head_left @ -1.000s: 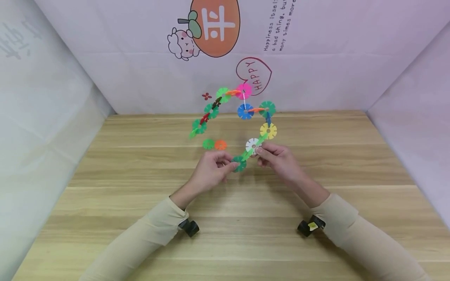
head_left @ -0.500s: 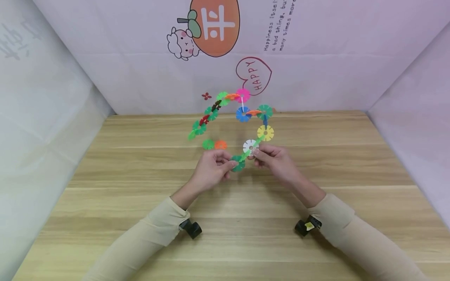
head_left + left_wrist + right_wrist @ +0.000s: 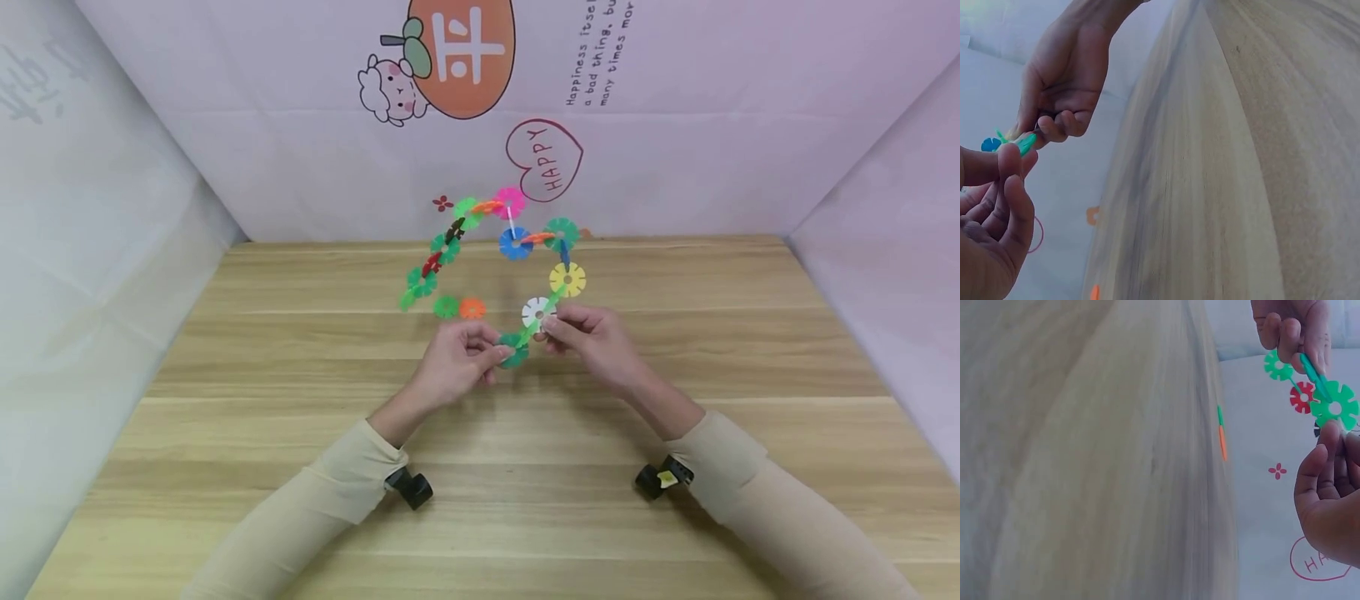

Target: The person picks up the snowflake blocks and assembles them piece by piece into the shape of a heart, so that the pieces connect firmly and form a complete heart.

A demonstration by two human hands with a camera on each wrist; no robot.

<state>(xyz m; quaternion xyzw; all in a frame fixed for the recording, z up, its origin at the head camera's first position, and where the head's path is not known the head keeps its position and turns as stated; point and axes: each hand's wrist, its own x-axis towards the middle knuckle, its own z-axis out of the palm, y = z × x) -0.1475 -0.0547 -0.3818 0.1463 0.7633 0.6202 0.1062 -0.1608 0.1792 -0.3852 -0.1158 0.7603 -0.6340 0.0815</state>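
A chain of slotted plastic discs, joined edge to edge, curves up in the air between and beyond both hands. My left hand (image 3: 456,360) pinches the dark green disc (image 3: 514,351) at the near end. With thumb and fingers, my right hand (image 3: 596,342) grips the chain at the white disc (image 3: 537,314). In the right wrist view, a bright green disc (image 3: 1335,407) stands by the right fingertips. Farther along come a yellow disc (image 3: 567,280), a blue disc (image 3: 516,243) and a pink disc (image 3: 509,202). The far end hangs at the left with a light green disc (image 3: 407,299).
A loose green disc (image 3: 446,307) and an orange disc (image 3: 472,308) lie side by side on the wooden table (image 3: 300,350). White printed cloth (image 3: 300,167) stands behind the table and at both sides.
The chain sways slightly; its far part has shifted a little left and its left end has dropped somewhat. Both hands keep their grips and barely move.
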